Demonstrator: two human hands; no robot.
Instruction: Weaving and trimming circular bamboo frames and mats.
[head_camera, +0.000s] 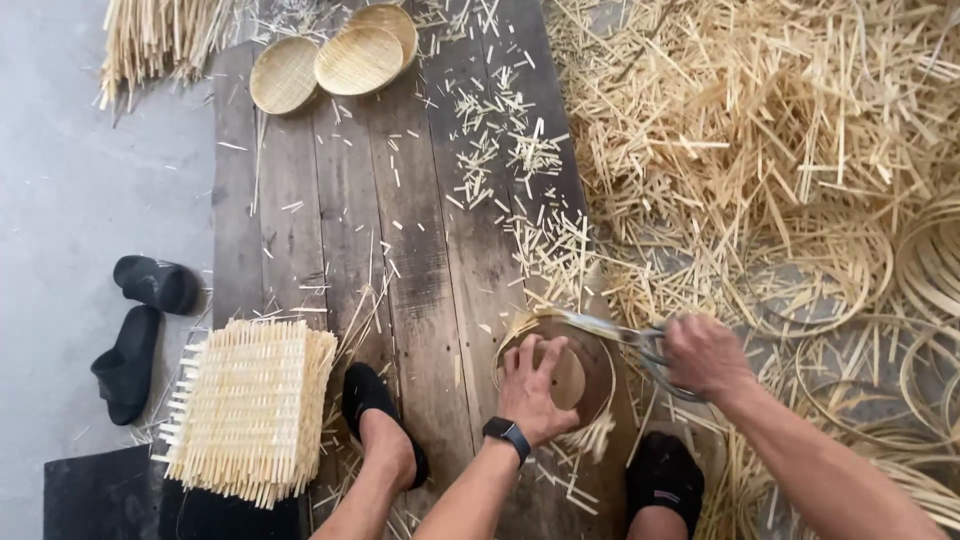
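L hand (530, 385), nearest, lies flat w/ fingers spread on round basket (590, 400) at 6 o'clock on plank floor (400, 200). R hand (705, 355) at 4 o'clock is closed round shears (625, 335), trimming rim. Judged: keep blades flush w/ rim, turn basket steadily. Woven mats (250, 405) at 8.

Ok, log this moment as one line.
left hand: pressing round woven bamboo basket | right hand: gripping metal scissors at basket rim | surface: dark wooden planks
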